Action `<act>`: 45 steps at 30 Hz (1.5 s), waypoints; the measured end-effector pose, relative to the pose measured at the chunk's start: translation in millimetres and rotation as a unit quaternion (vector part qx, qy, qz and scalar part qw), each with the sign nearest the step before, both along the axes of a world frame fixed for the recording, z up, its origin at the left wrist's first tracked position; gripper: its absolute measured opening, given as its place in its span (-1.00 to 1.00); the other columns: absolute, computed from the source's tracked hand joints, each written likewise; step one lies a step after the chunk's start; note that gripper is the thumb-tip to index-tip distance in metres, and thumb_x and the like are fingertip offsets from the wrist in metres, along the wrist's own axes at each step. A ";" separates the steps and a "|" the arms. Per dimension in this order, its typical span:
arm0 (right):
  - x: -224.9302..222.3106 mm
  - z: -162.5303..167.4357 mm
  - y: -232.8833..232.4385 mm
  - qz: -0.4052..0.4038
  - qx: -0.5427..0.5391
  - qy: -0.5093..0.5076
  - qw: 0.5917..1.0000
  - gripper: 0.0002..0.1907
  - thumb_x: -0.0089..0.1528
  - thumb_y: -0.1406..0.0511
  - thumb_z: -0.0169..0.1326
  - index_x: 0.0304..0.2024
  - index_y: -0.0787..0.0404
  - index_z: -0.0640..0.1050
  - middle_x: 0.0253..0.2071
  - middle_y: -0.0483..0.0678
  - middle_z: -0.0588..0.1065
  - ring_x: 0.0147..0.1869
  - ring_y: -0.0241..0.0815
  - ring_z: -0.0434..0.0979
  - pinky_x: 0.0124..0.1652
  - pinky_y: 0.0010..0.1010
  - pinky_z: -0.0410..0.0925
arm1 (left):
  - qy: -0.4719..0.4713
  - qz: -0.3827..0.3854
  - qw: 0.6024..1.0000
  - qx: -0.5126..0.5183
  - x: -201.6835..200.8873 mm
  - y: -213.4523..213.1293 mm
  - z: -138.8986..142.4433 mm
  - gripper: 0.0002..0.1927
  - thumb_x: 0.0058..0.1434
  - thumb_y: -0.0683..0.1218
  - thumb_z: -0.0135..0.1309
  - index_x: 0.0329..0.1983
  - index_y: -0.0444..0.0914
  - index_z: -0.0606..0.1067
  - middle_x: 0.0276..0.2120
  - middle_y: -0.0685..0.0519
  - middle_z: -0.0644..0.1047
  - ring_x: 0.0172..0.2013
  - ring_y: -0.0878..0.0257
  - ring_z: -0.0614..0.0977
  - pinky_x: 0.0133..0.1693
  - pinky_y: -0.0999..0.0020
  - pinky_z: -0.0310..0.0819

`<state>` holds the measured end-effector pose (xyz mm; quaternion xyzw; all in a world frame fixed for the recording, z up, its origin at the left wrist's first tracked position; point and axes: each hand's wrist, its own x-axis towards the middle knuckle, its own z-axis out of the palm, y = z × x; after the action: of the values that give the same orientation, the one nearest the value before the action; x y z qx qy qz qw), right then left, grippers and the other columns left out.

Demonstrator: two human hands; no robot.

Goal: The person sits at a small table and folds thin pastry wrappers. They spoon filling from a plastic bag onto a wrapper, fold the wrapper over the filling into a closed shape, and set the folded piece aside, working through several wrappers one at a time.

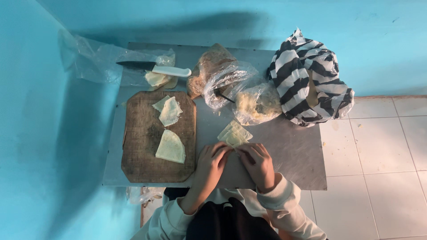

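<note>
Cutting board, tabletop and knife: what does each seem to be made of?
Cutting board: apparently wood, brown, worn and darkly stained, matte. Tabletop: looks like sheet metal, grey with a dull brushed sheen. Knife: dark blade, probably metal; white handle, likely plastic, smooth.

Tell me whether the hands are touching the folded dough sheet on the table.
Touching. The head view shows both the left hand and right hand with fingertips pinching the near edge of the folded dough sheet.
</note>
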<state>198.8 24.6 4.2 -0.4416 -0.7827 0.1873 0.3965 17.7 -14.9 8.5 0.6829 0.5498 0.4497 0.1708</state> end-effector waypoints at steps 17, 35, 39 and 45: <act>0.5 -4.5 -2.4 -0.002 0.010 -0.033 0.999 -0.63 0.03 0.48 0.24 -0.11 0.15 0.69 -0.14 -0.07 0.59 -0.02 -0.04 0.58 -0.03 -0.28 0.47 | 0.005 0.018 1.000 -0.015 0.6 -2.4 -8.3 -0.67 0.12 -0.31 0.17 -0.03 -0.27 0.56 -0.01 0.00 0.53 -0.10 -0.02 0.55 -0.06 0.11 0.47; 0.3 -3.4 0.3 0.018 0.028 -0.045 0.998 -0.63 0.03 0.47 0.25 -0.10 0.14 0.69 -0.13 -0.07 0.58 -0.03 -0.04 0.56 -0.02 -0.28 0.46 | 0.020 0.014 1.000 -0.005 0.0 -1.5 0.4 -0.62 0.15 -0.31 0.17 0.06 -0.25 0.57 -0.03 0.01 0.53 -0.15 0.00 0.54 -0.10 0.11 0.46; 1.7 -2.3 1.1 0.025 0.026 -0.049 0.998 -0.61 0.02 0.48 0.25 -0.09 0.14 0.68 -0.12 -0.05 0.58 -0.02 -0.02 0.55 -0.02 -0.27 0.46 | 0.033 0.012 0.999 -0.002 0.2 -1.1 -2.1 -0.63 0.15 -0.30 0.17 0.06 -0.25 0.56 -0.01 0.01 0.53 -0.14 0.00 0.54 -0.08 0.12 0.46; 7.5 2.3 2.4 0.043 0.032 -0.047 0.997 -0.69 0.08 0.46 0.26 -0.10 0.21 0.67 -0.09 -0.04 0.60 0.03 -0.03 0.58 0.01 -0.25 0.47 | 0.061 0.003 0.998 -0.019 0.6 -4.2 -4.4 -0.59 0.10 -0.28 0.21 0.06 -0.24 0.55 0.04 0.03 0.50 -0.13 -0.01 0.51 -0.08 0.15 0.47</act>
<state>206.3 27.0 6.5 -0.4028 -0.8243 0.1579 0.3651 18.3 -19.1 4.1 0.7042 0.5696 0.3970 0.1486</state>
